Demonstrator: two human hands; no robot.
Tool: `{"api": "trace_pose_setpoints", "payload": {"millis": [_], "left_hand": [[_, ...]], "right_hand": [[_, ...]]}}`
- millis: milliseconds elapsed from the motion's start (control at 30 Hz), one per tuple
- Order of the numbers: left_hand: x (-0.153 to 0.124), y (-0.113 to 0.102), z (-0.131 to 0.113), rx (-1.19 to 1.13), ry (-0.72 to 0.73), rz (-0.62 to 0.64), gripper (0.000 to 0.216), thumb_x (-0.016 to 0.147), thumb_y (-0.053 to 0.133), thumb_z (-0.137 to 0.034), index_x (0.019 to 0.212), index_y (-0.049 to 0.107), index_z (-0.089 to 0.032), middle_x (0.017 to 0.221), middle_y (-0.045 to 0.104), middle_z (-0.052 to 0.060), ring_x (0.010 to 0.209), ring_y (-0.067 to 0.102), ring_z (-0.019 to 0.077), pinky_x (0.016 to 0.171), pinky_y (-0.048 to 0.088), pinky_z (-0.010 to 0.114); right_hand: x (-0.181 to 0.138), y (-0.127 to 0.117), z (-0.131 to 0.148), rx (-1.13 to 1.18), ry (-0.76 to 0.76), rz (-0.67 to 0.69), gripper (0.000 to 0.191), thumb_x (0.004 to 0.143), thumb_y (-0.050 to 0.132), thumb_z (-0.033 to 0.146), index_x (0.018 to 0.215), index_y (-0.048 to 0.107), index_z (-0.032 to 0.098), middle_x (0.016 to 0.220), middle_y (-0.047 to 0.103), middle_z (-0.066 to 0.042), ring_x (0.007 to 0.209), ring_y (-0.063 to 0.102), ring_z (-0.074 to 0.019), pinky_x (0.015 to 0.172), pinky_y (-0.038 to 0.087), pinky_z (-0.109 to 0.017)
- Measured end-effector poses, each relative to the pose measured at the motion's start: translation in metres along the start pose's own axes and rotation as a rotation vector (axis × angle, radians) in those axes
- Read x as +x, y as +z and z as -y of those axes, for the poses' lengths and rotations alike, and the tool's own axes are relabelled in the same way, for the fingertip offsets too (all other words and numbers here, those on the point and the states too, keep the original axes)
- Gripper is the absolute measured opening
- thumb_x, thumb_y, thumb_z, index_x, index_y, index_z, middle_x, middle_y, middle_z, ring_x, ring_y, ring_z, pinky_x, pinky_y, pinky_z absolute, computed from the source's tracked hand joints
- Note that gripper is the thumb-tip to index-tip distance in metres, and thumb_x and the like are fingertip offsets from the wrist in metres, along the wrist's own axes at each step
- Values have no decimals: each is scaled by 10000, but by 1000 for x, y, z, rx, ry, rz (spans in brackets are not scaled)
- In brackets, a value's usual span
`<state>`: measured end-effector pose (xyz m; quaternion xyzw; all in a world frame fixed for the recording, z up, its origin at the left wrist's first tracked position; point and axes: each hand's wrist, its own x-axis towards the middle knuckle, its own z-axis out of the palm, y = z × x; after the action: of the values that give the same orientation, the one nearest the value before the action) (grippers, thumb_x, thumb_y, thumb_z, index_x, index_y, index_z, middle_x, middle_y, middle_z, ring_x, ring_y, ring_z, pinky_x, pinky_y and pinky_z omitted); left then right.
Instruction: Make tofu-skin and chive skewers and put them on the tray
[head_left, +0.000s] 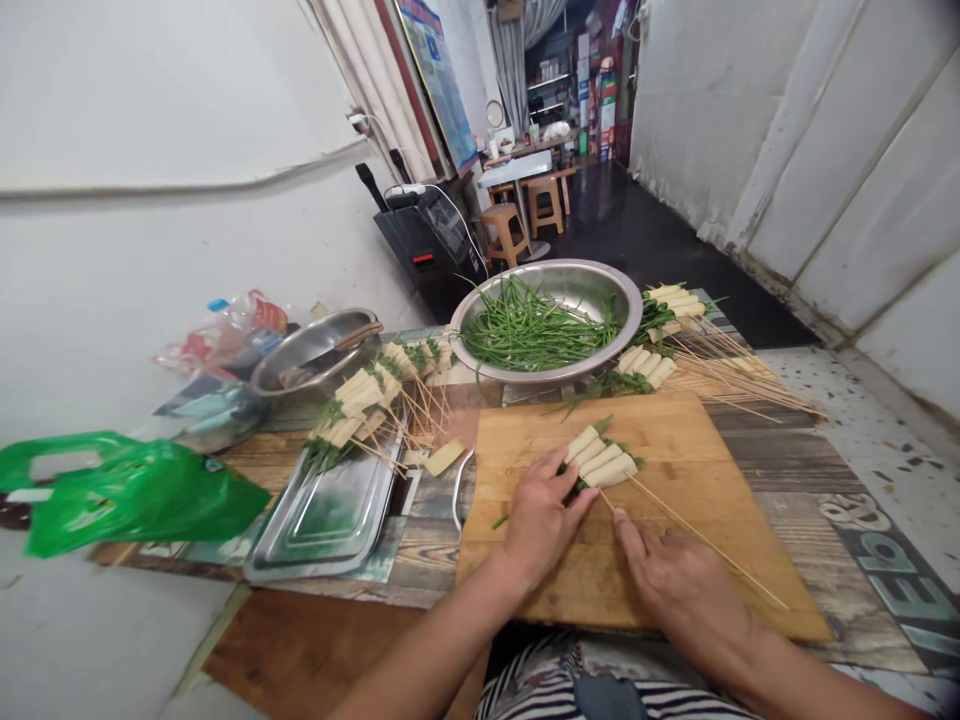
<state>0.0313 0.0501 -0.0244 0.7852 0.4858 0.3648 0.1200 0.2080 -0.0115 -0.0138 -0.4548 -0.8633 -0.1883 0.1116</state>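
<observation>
Far left of the board [675, 450], a green bag [127, 495] hangs over the table's [765, 470] left edge, with more plastic bags behind it against the wall. Nearer the board, a steel tray [330, 515] runs to the table's front edge. Its near half is bare and its far end carries a heap of done skewers [360, 400]. A small bowl [315, 350] sits behind the tray. Between tray and board lie one loose pale slice [444, 457] and a thin metal handle [459, 485], so only a narrow strip of table is free there. The board's left half is mostly bare wood, and its front edge reaches the table's front edge at the person's lap. The left hand [540, 520] lies on the board left of centre, its fingers and thumb closed around the left end of the rolls [600, 460]. These are a few pale strips lying side by side on green stems at the board's middle. Behind the board, touching its far edge, stands a big bowl [547, 320] of chives. The right hand [675, 580] rests on the board's near side, just right of the rolls, its thumb tip pointing at them. Whether it pinches anything cannot be told. A skewer [697, 540] runs from the rolls' right end, slanting past that hand toward the board's near right corner. Beyond the board's far right corner lies a second pile [675, 340] of skewered rolls, their sticks fanning right. Right of the board the table is bare up to its edge.
</observation>
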Motion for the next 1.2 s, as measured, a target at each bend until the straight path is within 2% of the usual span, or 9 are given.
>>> {"api": "trace_pose_setpoints", "payload": {"millis": [333,500,633,733,800,900,1000,1200], "left_hand": [[-2,1,1,6,-15,-10,252,792,706,-311,1002,715,-172,1186,661,144,1089,638,261,943,537,418],[-2,2,2,3,-34,16,238,808,679,-289,1006,716,-162,1203,649,152,1111,625,268,970,521,425],[0,-6,-5,-8,-22,75,396,787,700,-300,1158,654,-170,1268,610,156,1173,586,278,989,504,437],[-5,-25,-12,25,-55,-17,532,801,681,-341,1294,551,-189,1308,584,143,1216,553,278,998,491,456],[-13,-41,-11,59,-82,-108,497,840,630,-345,1301,541,-185,1270,613,137,1181,580,266,984,500,444],[-36,-61,0,105,-114,-179,415,879,566,-323,1265,571,-171,1171,667,131,1103,627,249,957,517,419],[-65,-66,16,133,-158,-235,394,883,553,-299,1256,580,-175,1156,673,126,1100,628,245,957,516,423],[-111,-54,30,148,-163,-273,355,883,553,-235,1234,601,-214,1189,663,106,1112,625,223,958,531,415]], "right_hand": [[17,3,-3,37,41,5,307,810,487,74,1105,573,86,606,622,-50,484,519,-128,494,324,-277],[29,10,-1,74,78,58,204,840,470,94,997,602,95,564,595,-42,475,517,-127,481,300,-277],[23,15,-6,60,155,171,176,870,497,134,1023,583,135,536,574,-7,448,527,-160,460,258,-290],[8,9,-20,102,218,161,221,900,528,317,1039,573,151,716,628,-47,601,577,-186,553,350,-287],[-4,1,-30,142,217,112,241,875,557,382,939,592,153,881,629,-96,800,587,-224,695,410,-325],[-16,-8,-39,180,216,55,160,833,581,301,814,602,143,1007,598,-137,938,550,-250,809,418,-365],[-21,-3,-42,245,219,51,114,830,537,204,755,606,150,959,596,-110,868,563,-207,785,434,-326],[-31,30,-63,450,120,-8,237,874,466,198,663,573,194,817,585,-47,661,569,-140,632,453,-260]]}}
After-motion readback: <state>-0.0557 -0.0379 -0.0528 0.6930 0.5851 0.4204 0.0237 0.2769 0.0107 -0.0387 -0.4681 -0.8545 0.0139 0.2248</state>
